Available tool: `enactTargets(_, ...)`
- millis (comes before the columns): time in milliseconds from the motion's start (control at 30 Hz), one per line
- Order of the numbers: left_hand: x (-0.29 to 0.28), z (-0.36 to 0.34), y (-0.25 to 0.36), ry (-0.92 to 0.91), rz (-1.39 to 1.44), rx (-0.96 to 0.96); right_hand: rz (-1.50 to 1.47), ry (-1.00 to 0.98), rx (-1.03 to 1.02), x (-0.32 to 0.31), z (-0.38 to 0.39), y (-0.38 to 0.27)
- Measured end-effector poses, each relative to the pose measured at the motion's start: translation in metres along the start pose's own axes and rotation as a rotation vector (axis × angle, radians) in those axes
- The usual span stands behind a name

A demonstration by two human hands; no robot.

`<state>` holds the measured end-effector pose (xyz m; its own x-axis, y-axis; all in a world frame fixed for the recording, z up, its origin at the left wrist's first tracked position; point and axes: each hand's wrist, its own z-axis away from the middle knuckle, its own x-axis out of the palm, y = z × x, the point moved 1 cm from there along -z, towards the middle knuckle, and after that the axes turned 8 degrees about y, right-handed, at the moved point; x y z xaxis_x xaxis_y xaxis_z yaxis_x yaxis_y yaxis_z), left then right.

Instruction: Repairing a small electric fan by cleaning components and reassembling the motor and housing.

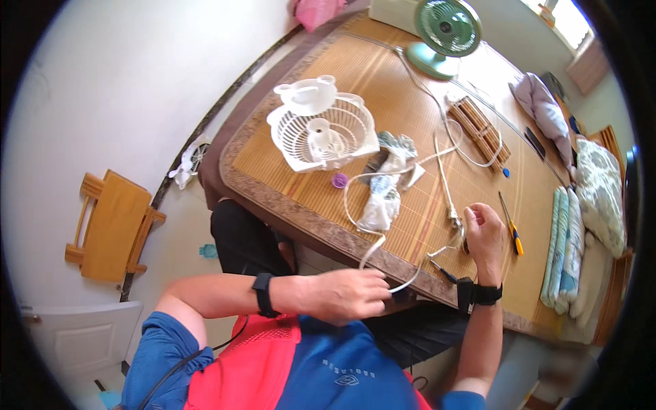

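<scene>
1. Head view: nearest are the red vest [239,362] and blue shirt [335,362]. The left hand [345,295] is curled round the white cord [371,248], apparently to steady its slack.
2. Cord loops over the mat [307,195], across the plastic bag [383,205], toward the right hand [486,232].
3. Right-hand fingers bend toward the thumb; cannot tell whether they pinch anything.
4. White slatted cover [369,145] sits left, presumably set aside within reach.
5. Mat border runs just beyond the left hand. Screwdriver [516,240] limits rightward room; past it, a mat strip reaches the rolled bedding [559,246].
</scene>
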<state>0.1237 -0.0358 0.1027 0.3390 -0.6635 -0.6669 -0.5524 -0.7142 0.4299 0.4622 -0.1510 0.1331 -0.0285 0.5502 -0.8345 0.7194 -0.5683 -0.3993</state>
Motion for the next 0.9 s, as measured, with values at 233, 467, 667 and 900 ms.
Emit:
enactTargets(233, -0.073, 0.002, 0.006, 0.62, -0.222, -0.237, -0.072, -0.175, 0.018, 0.067, -0.037, -0.068)
enactTargets(467, -0.148, 0.124, -0.08, 1.248, 0.07, -1.141, -0.097, 0.058, 0.263, 0.113, -0.092, 0.007)
enactTargets(667, -0.177, 0.113, -0.114, 1.284, 0.424, -1.364, -0.149, -0.114, 0.358, 0.122, -0.115, 0.033)
enactTargets(900, -0.166, 0.102, -0.145, 1.167, 0.537, -1.51, 0.081, -0.481, 0.188, 0.12, -0.112, 0.011)
